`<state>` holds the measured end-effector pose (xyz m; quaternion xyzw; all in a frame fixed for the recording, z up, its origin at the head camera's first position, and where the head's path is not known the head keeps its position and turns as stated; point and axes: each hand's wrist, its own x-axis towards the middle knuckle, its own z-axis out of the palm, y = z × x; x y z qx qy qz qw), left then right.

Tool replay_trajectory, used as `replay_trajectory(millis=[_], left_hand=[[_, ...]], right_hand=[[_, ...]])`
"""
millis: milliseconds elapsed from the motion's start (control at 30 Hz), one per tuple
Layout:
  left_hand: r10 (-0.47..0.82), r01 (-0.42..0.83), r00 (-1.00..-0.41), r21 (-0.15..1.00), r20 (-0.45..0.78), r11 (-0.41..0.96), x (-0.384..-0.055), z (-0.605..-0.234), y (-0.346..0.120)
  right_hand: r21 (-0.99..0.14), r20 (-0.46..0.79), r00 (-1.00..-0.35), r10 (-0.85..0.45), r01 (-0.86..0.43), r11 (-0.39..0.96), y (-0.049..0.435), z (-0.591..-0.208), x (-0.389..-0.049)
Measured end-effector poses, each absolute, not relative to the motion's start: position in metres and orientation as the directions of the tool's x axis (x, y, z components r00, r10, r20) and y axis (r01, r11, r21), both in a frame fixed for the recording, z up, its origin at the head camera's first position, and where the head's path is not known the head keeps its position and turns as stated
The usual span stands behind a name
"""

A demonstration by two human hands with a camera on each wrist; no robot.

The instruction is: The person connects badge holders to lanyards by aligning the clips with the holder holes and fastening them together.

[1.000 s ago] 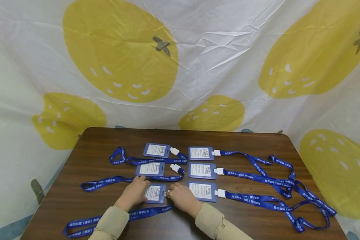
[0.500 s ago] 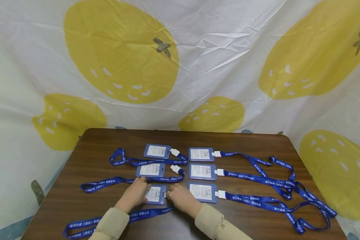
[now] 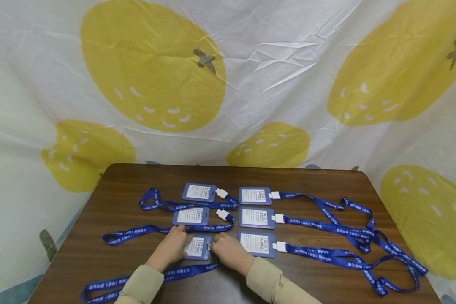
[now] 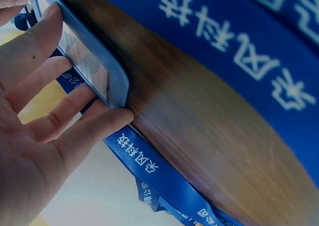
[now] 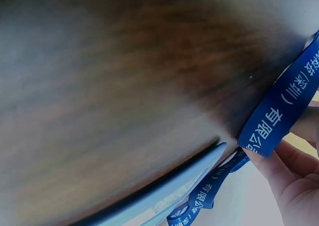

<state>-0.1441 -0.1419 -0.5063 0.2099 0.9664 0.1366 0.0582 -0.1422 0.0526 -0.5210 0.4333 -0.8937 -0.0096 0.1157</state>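
Note:
The front-left blue badge holder, with a white ID/IC card inside, lies near the middle of the table. My left hand grips it from the left; in the left wrist view the thumb and fingers take its opposite long edges. At its slotted right end, my right hand pinches the end of a blue lanyard. A bit of white clip peeks out there; the fingers hide most of it, so whether it is hooked in the slot I cannot tell. In the right wrist view the lettered strap crosses the fingers.
Two more badge holders lie behind on the left, their lanyard clips apart from them. On the right, three badge holders in a column have lanyards attached, straps tangled toward the right edge. A fruit-patterned cloth hangs behind the wooden table.
The left hand's fingers shift very slightly on the badge holder. Both hands otherwise stay in place, and the other badges and lanyards lie as before.

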Motion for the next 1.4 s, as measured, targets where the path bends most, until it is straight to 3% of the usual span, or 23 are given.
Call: replay_trajectory(millis=[1400], left_hand=[[0.469,0.444,-0.879,0.210,-0.087,0.871,-0.1464,-0.5064,-0.1413]], right_hand=[[0.121,0.166,-0.598,-0.784,-0.777,0.618,0.0508,-0.5191,-0.1451]])
